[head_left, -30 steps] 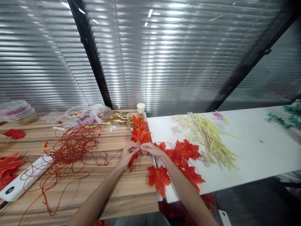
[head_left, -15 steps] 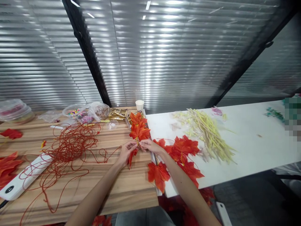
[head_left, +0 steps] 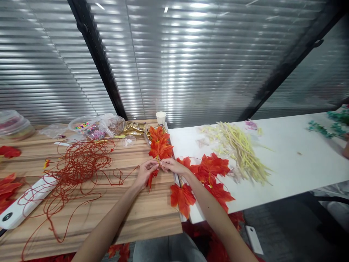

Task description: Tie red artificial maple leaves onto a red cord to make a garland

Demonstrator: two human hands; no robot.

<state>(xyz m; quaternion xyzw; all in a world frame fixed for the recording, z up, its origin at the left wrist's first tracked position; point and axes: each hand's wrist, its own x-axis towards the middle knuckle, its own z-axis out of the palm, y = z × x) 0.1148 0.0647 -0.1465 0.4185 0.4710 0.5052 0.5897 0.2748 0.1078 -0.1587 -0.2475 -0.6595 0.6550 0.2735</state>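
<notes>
My left hand [head_left: 146,173] and my right hand [head_left: 172,166] meet near the wooden table's right edge, both with fingers pinched. Between the fingertips runs the thin yellowish stem of an artificial maple leaf [head_left: 161,148], orange-red, which lies just beyond my hands with another leaf [head_left: 158,133] above it. A folded red leaf [head_left: 152,177] hangs below my left fingers. Red cord [head_left: 131,174] runs from the left toward my left hand; its end at the fingertips is too small to make out. More red leaves [head_left: 214,169] lie right of my right forearm.
A tangle of red cord [head_left: 81,163] covers part of a white power strip [head_left: 29,202] on the left. Bags of beads [head_left: 96,131], gold packets [head_left: 135,128] and a paper cup [head_left: 160,117] stand at the back. Yellow stems [head_left: 242,151] lie on the white table [head_left: 289,160].
The view has shifted slightly. Both hands stay pinched together at the leaf stem, with only small finger movement. At the far right, more of a green plant and part of a hand show.
</notes>
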